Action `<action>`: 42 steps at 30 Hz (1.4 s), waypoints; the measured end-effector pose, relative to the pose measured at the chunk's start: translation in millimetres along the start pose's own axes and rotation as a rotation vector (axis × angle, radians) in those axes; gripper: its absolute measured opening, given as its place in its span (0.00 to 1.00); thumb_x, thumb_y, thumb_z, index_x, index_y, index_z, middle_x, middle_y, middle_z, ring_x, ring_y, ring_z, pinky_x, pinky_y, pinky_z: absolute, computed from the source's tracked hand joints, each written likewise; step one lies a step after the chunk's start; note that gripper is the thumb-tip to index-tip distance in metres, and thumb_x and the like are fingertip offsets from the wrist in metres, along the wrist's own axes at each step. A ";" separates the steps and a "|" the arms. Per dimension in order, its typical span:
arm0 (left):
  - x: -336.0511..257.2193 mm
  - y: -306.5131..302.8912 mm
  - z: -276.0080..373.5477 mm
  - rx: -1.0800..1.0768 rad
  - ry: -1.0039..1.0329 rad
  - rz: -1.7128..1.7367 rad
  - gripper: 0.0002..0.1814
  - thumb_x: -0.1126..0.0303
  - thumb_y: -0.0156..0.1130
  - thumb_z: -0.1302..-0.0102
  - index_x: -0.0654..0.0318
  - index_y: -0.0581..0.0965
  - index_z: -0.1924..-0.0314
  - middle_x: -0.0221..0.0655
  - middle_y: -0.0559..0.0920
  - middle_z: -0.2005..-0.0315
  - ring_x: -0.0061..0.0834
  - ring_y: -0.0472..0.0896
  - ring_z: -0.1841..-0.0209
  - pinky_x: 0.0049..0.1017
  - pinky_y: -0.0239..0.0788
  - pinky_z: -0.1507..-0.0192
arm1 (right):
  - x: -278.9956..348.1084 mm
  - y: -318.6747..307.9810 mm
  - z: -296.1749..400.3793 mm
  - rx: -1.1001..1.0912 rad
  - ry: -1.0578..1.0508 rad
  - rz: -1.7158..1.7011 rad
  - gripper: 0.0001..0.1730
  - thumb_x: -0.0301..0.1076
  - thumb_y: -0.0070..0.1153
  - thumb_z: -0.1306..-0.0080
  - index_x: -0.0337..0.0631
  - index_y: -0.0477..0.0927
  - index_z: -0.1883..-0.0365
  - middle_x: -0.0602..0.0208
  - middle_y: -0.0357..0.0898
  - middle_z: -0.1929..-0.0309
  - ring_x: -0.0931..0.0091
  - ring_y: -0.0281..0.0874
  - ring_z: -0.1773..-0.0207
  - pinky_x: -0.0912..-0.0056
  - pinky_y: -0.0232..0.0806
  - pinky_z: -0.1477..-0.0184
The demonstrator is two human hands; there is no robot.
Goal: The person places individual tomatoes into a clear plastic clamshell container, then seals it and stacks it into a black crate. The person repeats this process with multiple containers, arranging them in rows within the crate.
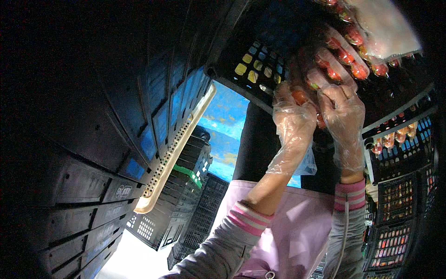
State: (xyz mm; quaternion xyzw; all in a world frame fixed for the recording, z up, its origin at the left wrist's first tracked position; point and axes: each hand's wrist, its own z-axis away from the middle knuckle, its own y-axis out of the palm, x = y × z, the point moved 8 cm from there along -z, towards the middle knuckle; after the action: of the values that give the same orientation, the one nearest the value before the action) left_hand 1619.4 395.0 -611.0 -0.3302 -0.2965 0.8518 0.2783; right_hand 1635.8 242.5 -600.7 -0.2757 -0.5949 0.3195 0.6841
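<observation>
My left hand [295, 115], in a clear plastic glove, closes around a glossy orange-red fruit piece [299, 97] that appears to be part of a skewer. Close beside it, my right hand [343, 108], gloved alike, has its fingers curled near the lower ends of wrapped fruit skewers. Whether it grips one is hidden. Another red piece [320, 120] shows between the hands. Several skewers of shiny red fruit [345, 56] in clear sleeves lie at an angle above my hands, over a dark crate. A whitish translucent plastic sheet or bag [392, 29] covers some of them at the upper right.
The black plastic crate [251, 92] has a perforated side. Stacked dark crates [83, 181] rise at left, beside a pale perforated strip [174, 150]. More crates [190, 174] stand on the floor. At right, crates [395, 202] hold rows of small wrapped items. The floor [224, 122] is blue.
</observation>
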 end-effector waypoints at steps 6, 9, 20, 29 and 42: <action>4.9 -45.8 19.1 -0.106 0.215 0.162 0.31 0.74 0.65 0.48 0.70 0.71 0.41 0.47 0.83 0.61 0.34 0.84 0.64 0.31 0.79 0.61 | -16.7 -1.0 5.9 0.021 0.076 -0.062 0.09 0.30 0.66 0.40 0.47 0.83 0.60 0.61 0.84 0.63 0.59 0.84 0.62 0.58 0.76 0.64; -14.7 -92.3 36.9 0.053 -0.071 0.180 0.33 0.76 0.65 0.46 0.71 0.68 0.38 0.39 0.81 0.67 0.25 0.81 0.74 0.24 0.77 0.71 | -29.7 4.7 10.6 0.121 0.230 -0.091 0.10 0.36 0.64 0.34 0.45 0.84 0.56 0.57 0.86 0.56 0.58 0.85 0.58 0.59 0.76 0.61; -24.4 -229.3 138.3 0.160 -0.143 0.508 0.36 0.89 0.63 0.41 0.69 0.61 0.33 0.46 0.78 0.49 0.31 0.85 0.59 0.26 0.83 0.61 | 23.7 11.8 50.3 0.376 0.657 -1.119 0.25 0.40 0.57 0.27 0.35 0.75 0.37 0.62 0.83 0.45 0.71 0.80 0.43 0.68 0.68 0.38; 18.0 -211.6 176.4 0.299 -0.633 1.100 0.52 0.50 0.79 0.44 0.65 0.60 0.29 0.40 0.77 0.45 0.29 0.76 0.43 0.26 0.73 0.47 | 43.1 16.8 103.4 0.828 0.782 -1.425 0.33 0.39 0.70 0.35 0.41 0.75 0.33 0.71 0.82 0.47 0.80 0.76 0.46 0.72 0.69 0.41; 81.6 -90.4 214.6 0.644 -0.803 1.140 0.58 0.49 0.79 0.48 0.65 0.56 0.25 0.40 0.79 0.46 0.30 0.78 0.45 0.27 0.72 0.45 | 35.6 36.2 23.3 0.324 -0.379 0.255 0.26 0.37 0.65 0.37 0.52 0.78 0.39 0.64 0.79 0.39 0.61 0.72 0.32 0.53 0.67 0.33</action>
State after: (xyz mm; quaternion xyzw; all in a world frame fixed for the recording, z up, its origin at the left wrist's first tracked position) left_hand 1437.2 441.2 -451.1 0.0001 0.1041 0.9626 -0.2503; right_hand 1611.9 293.0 -602.1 -0.1704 -0.6140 0.5399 0.5501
